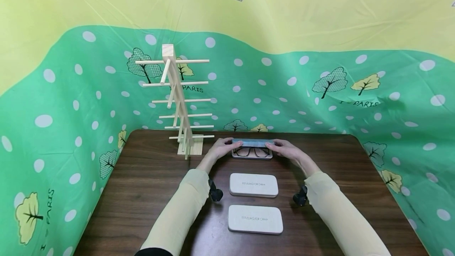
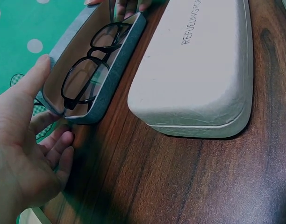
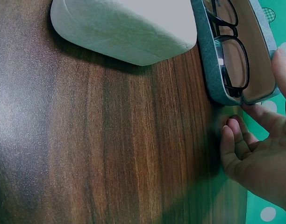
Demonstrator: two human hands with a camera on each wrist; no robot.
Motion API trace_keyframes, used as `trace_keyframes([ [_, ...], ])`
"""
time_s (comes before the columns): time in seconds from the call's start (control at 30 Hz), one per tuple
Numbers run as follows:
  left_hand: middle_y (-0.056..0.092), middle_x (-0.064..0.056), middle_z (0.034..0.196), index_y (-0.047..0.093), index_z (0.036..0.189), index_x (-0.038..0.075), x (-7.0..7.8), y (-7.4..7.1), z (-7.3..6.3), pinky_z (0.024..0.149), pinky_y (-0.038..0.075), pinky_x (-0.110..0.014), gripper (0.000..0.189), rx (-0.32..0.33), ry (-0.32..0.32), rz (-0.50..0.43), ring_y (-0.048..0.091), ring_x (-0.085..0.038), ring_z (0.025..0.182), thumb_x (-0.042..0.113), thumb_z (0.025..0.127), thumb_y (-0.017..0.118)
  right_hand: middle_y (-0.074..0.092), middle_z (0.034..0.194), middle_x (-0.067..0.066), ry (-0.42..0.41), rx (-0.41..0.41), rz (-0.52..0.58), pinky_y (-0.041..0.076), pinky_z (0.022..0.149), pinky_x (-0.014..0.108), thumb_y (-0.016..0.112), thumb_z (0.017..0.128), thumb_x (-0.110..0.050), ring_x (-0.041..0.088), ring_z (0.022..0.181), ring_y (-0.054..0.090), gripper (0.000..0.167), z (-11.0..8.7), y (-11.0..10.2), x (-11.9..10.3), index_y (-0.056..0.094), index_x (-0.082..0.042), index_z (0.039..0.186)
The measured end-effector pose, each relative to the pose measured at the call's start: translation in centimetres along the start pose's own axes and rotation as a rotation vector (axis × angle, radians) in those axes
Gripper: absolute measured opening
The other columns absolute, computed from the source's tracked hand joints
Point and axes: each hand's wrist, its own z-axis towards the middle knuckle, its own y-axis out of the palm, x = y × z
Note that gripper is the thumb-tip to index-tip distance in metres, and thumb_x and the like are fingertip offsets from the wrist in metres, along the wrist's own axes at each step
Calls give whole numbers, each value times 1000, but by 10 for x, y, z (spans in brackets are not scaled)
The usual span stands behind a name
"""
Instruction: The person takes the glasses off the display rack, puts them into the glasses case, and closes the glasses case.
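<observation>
At the back of the table, an eyeglass case [image 1: 253,143] stands with its lid raised; its outside looks blue-grey and its lining tan. Black-framed eyeglasses [image 2: 76,103] lie inside, temples folded. My left hand [image 1: 222,148] holds the left end of the case, thumb on the lid and index finger by the hinge corner. At the opposite end, my right hand [image 1: 290,151] grips it the same way, thumb against the lid's edge. The other fingers of both hands curl loosely beside the case. Nearer to me lies a closed white eyeglass case [image 1: 253,190] with printed lettering.
A second closed white case [image 1: 255,224] lies closest to me, in line with the others. A wooden rack [image 1: 174,77] with several pegs rises at the back left, beside my left hand. Behind the dark wooden table [image 1: 142,192] hangs a green and yellow cloth [image 1: 284,74].
</observation>
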Motion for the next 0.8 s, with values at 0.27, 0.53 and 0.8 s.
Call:
trace_keyframes([
  [0.27, 32, -20, 166, 49, 154, 15, -1, -1, -1, 124, 32, -52, 82, 6, 6, 8, 33, -38, 154, 64, 90, 67, 23, 165, 31, 10, 5, -34, 29, 122, 62, 57, 98, -63, 49, 142, 42, 98, 0, 0, 1, 20, 1, 162],
  [0.53, 32, -19, 166, 48, 154, 14, -2, 0, -1, 124, 32, -51, 83, -1, 16, -3, 31, -37, 155, 62, 90, 68, 30, 163, 29, -9, 24, -58, 32, 121, 60, 58, 98, -62, 42, 135, 48, 96, 0, 1, 2, 23, 0, 162],
  [0.8, 28, -20, 168, 46, 156, 13, -3, -1, -1, 124, 32, -52, 84, -20, 28, 4, 29, -38, 156, 62, 91, 67, 26, 164, 31, -30, 24, -88, 37, 118, 58, 58, 99, -59, 42, 134, 50, 93, 0, 1, 4, 24, 3, 161],
])
